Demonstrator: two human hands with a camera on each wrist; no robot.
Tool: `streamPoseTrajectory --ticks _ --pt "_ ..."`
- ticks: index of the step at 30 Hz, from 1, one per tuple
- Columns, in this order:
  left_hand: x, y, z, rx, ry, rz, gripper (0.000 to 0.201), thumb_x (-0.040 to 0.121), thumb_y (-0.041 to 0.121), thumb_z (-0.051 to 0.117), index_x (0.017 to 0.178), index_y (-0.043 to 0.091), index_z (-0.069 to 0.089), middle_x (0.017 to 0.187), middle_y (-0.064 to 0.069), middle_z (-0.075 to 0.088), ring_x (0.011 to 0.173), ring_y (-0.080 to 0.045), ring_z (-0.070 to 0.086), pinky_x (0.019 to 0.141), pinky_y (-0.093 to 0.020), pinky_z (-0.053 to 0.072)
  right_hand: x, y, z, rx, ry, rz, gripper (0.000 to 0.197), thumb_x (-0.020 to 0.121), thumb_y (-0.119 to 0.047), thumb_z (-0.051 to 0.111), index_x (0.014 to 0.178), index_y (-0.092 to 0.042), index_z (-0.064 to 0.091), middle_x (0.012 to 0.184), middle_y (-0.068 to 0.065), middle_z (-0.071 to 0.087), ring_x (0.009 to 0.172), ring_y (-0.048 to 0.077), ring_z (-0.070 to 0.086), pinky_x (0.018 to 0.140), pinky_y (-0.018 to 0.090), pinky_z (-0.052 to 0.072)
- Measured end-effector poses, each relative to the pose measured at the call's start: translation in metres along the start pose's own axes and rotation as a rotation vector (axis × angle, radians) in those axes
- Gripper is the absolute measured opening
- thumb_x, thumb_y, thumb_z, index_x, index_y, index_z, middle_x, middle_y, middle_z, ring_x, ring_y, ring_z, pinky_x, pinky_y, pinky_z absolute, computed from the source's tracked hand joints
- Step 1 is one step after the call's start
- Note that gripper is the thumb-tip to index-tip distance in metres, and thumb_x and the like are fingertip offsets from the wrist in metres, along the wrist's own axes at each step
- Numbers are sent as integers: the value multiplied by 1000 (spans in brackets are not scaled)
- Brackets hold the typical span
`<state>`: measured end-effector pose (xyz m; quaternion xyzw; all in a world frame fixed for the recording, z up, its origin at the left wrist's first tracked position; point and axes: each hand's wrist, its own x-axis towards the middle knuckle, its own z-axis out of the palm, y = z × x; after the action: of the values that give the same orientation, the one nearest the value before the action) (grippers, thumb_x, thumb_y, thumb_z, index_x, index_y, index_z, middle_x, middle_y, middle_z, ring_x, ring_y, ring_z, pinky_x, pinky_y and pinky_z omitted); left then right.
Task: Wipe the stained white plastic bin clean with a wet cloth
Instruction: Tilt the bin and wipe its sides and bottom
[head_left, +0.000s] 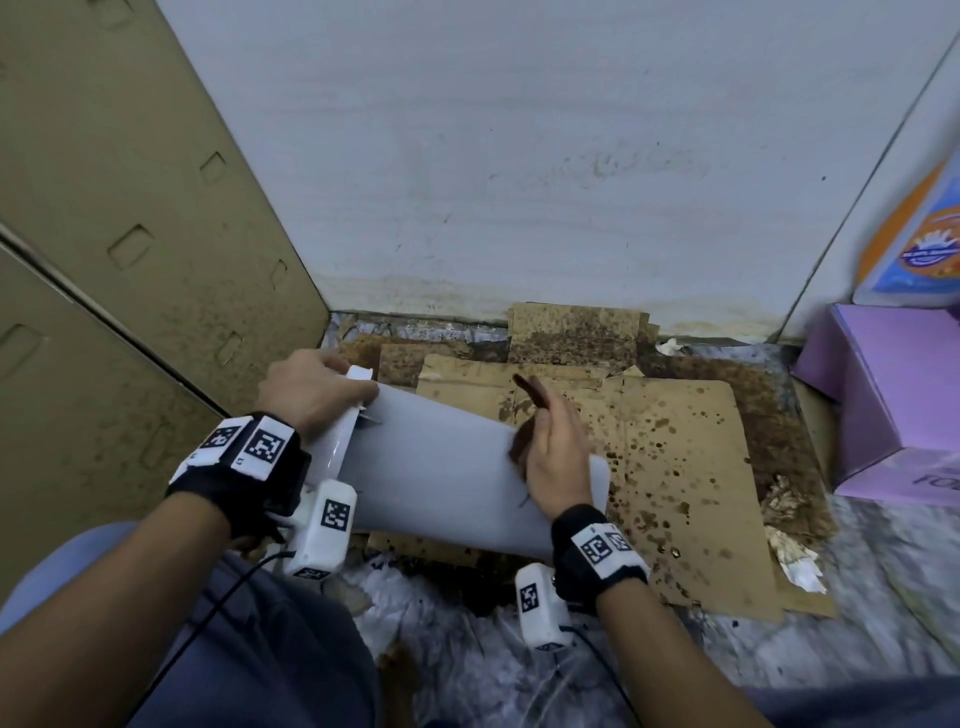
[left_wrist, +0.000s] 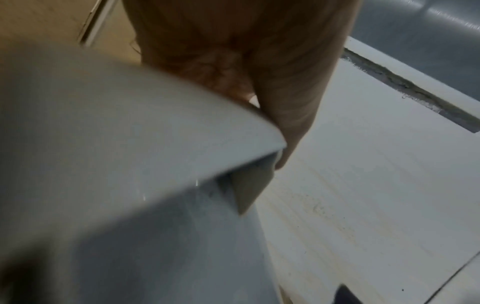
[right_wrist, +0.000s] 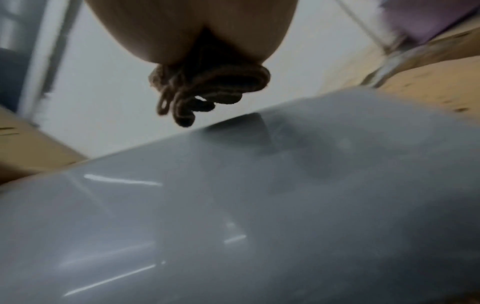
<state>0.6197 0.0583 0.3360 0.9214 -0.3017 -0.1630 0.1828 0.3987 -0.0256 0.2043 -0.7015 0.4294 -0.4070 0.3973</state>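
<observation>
The left hand (head_left: 306, 387) curls over the rim of the white bin (head_left: 441, 467), fingers hooked on its edge. The bin lies on its side on stained cardboard (head_left: 675, 467) on the floor, near the wall. The right hand (head_left: 553, 457) is closed around a bunched brown cloth (head_left: 522, 441), pressing it against the bin's side. The purple box (head_left: 893, 395) at the floor's right edge bears letters too cut off to read.

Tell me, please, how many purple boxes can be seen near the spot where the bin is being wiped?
1. The purple box sits on the floor at the right, beside the stained cardboard; the frame edge cuts it off, so others may lie out of view.
</observation>
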Motion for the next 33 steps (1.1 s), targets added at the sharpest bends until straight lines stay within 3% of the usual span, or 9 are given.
streamPoseTrajectory --ticks 3,7,11,13,15,21,24,28,33 --pt "-8 6 0 114 2 79 39 73 36 76 106 15 73 108 -14 70 100 -33 62 85 -35 50 -8 -31 26 45 -85 -85 38 102 -14 32 136 -12 47 136 3 51 124 10 43 106 12 25" --pt "-18 13 4 215 23 176 40 74 36 74 104 10 73 104 -16 71 95 -34 60 81 -33 46 -19 -47 50 15 -181 -124 41 101 -16 32 140 -12 44 141 6 47 131 16 38 104 3 15" --pt "-13 23 2 321 14 259 35 65 36 76 88 10 73 84 -11 71 78 -29 61 69 -31 50 -29 -44 58 -9 -245 -119 42 102 -17 31 143 -15 40 147 6 40 137 19 33 114 24 25" --pt "-12 30 3 346 23 296 35 62 37 74 88 13 74 83 -10 72 80 -31 64 72 -34 54 -31 -41 61 -6 -251 -118 43 102 -20 28 143 -16 39 148 6 39 138 19 33 115 32 27" --pt "-10 39 4 347 39 345 34 63 36 74 89 16 75 85 -9 73 83 -32 66 74 -33 53 -30 -41 60 -7 -231 -119 44 101 -21 27 143 -15 39 147 5 39 137 18 33 114 33 28" --pt "-4 65 -6 218 123 419 42 63 39 75 102 23 76 100 -5 76 100 -31 68 91 -40 55 -7 -56 45 31 -182 -118 42 103 -17 30 145 -16 37 150 4 37 140 16 30 113 15 20" --pt "-3 76 -17 116 213 441 39 64 39 77 101 26 77 98 0 77 101 -26 68 93 -36 53 7 -69 39 62 -121 -147 44 102 -22 27 145 -16 39 150 6 38 141 17 29 116 27 25" --pt "-15 74 -13 -29 300 501 44 60 46 75 100 27 77 97 0 77 97 -23 69 93 -32 50 13 -78 39 112 -57 -159 44 101 -22 27 142 -13 41 148 7 39 139 18 32 116 33 27" --pt "-32 48 27 -106 389 599 39 66 27 83 104 19 78 100 -7 77 86 -28 73 83 -35 54 0 -64 48 50 -54 -79 45 102 -17 27 145 -11 37 153 6 32 144 16 22 119 40 19"
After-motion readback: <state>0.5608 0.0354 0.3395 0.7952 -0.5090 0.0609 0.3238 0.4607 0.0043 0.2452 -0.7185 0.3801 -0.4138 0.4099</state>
